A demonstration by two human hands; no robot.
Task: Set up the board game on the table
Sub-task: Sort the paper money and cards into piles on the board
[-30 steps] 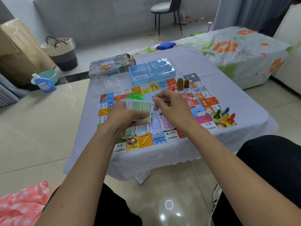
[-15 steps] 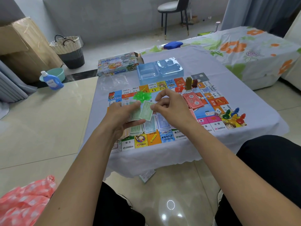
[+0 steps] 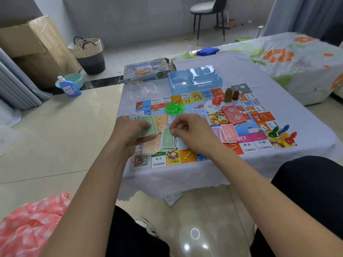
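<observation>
Head view: the play money is being sorted by colour. The left hand (image 3: 133,132) grips a fanned wad of green notes (image 3: 148,125); the right hand (image 3: 187,130) pinches one green note (image 3: 168,133) over the green pile (image 3: 167,143) on the game board (image 3: 259,115). Next, I judge, comes releasing it squarely on that pile. Piles sit near the table's front edge (image 3: 167,182); free board lies beyond, towards the green houses (image 3: 173,107).

One board (image 3: 259,115) on surface. One game box (image 3: 146,71), one blue tray (image 3: 194,79). One die (image 3: 263,128). One green heap (image 3: 174,107) beyond fingers; pieces too small to count. Pawns (image 3: 280,133) right of fingers: at least five. Two hands: left (image 3: 131,132), right (image 3: 193,130). One fallen card (image 3: 173,198) on floor.
</observation>
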